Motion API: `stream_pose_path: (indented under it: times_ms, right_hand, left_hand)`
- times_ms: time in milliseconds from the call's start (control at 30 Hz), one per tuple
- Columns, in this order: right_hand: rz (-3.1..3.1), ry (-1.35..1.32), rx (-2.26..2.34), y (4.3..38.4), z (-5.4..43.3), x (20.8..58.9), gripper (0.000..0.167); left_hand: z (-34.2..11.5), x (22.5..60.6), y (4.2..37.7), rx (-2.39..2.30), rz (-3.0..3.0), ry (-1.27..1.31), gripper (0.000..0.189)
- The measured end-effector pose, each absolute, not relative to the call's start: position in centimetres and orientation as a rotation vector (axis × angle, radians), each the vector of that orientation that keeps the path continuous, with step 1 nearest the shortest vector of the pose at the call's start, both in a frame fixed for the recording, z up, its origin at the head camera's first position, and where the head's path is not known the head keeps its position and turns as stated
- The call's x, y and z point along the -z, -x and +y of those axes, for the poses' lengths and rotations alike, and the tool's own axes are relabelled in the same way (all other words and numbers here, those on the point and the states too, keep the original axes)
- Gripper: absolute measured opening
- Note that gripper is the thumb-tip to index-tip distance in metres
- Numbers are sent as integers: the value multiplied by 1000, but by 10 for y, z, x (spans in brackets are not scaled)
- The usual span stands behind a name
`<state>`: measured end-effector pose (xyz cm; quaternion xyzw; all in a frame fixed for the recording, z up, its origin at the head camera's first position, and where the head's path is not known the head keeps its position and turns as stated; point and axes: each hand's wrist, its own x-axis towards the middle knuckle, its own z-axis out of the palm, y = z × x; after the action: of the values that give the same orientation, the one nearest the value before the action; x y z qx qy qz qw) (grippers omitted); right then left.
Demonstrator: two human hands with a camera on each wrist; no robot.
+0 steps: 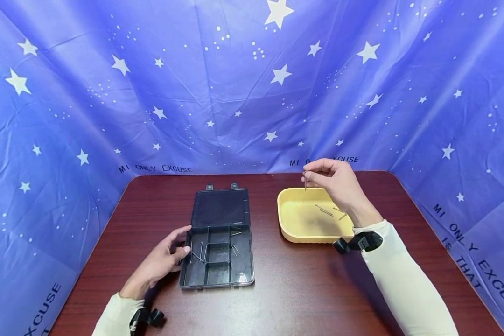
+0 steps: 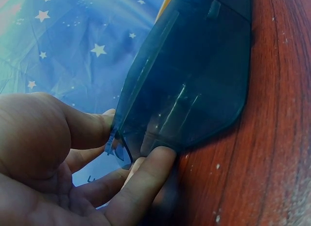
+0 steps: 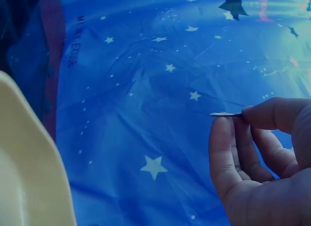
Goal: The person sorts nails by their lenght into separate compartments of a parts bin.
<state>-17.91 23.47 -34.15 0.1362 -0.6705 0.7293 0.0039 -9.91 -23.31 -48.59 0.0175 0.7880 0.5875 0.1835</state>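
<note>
A person's two bare hands, the left hand [image 1: 161, 261] lower and gripping, the right hand [image 1: 336, 184] farther forward and pinching.
The left forearm [image 1: 118, 313] enters at bottom left, slanting up toward the middle in a pale sleeve; its thumb stands apart from bent fingers. The right forearm [image 1: 403, 280], also pale-sleeved, angles up and leftward from the lower right, with thumb and fingertips drawn together, other fingers curled. Each wrist wears a black device.
</note>
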Motion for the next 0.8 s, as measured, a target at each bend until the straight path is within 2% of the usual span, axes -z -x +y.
stream_pose_path:
  times_ms: [167, 467, 700, 800]
  right_hand:
    - [-2051, -431, -2333, 178, 231, 336, 18]
    - [-2032, -438, -2359, 179, 229, 336, 14]
    - [-2020, -469, -2389, 176, 217, 342, 25]
    - [-2035, -489, -2403, 173, 205, 346, 25]
  left_hand:
    - [-233, 485, 99, -1660, 2215, -58, 64]
    - [-232, 485, 98, -1666, 2216, -41, 63]
    - [-233, 484, 99, -1675, 2206, -65, 64]
    - [-233, 483, 100, -1685, 2203, -77, 64]
